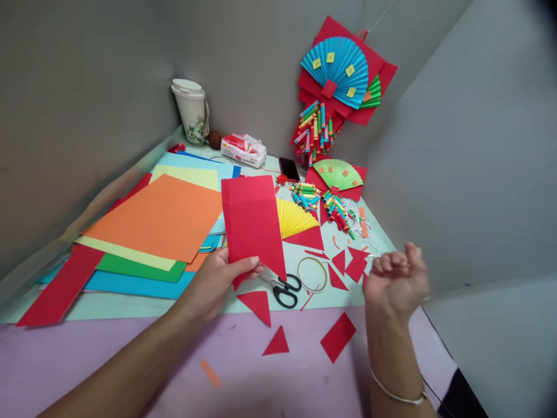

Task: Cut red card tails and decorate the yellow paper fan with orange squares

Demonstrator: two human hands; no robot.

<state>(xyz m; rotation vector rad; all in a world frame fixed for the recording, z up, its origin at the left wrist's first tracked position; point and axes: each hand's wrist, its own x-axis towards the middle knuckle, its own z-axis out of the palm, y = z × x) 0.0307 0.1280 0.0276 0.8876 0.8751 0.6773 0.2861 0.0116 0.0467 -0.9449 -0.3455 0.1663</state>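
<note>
My left hand point(235, 273) grips the lower edge of a folded red paper piece point(255, 217), its thumb on the front. The paper is held upright, with a crease near its top and a pointed lower right corner. My right hand point(397, 281) is raised to the right, apart from the paper, its fingers curled in and its thumb up; I see nothing held in it. Scissors with black handles point(286, 290) lie just right of my left hand, their blades partly hidden. Beside them is a roll of clear tape point(312, 274).
Stacked coloured paper point(169, 215) covers the left. Red scraps point(256, 306) lie in front. Behind are a lidded cup point(191, 113), a tissue pack point(243, 150), a phone point(289, 169), a yellow paper fan point(296, 219) and a green one point(339, 174). A fan decoration point(335, 69) hangs at the wall.
</note>
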